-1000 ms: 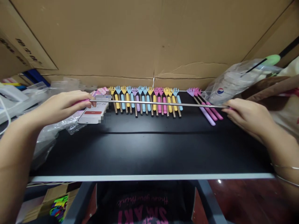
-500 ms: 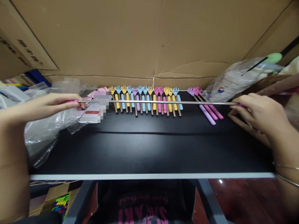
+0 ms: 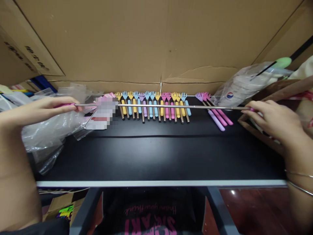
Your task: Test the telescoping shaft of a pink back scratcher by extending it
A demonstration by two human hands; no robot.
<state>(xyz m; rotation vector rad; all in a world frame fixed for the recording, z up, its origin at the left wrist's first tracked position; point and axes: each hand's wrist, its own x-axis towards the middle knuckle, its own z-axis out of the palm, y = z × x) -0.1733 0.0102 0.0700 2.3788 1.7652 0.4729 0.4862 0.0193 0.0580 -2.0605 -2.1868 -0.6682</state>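
Observation:
A telescopic back scratcher [image 3: 156,105] is drawn out long and level above the table. My left hand [image 3: 60,107] is closed around its pink handle at the left. At the other end my right hand [image 3: 267,116] pinches a pink part, mostly hidden by the fingers. Behind the metal rod, a row of short back scratchers [image 3: 149,109] with yellow, blue, purple and pink handles lies side by side. Further right, a purple back scratcher [image 3: 216,120] and pink ones [image 3: 223,117] lie slanted, near my right hand.
A partly blurred phone [image 3: 99,122] lies beside clear plastic bags [image 3: 49,130] at the left. Cardboard [image 3: 156,42] walls the back of the black table [image 3: 156,156]. To the right stands a bagged cup [image 3: 241,88]. Below the table edge is a box of colourful items [image 3: 65,212].
My left hand has moved slightly left and my right hand slightly right, with the rod still stretched between them. The row of back scratchers is unchanged.

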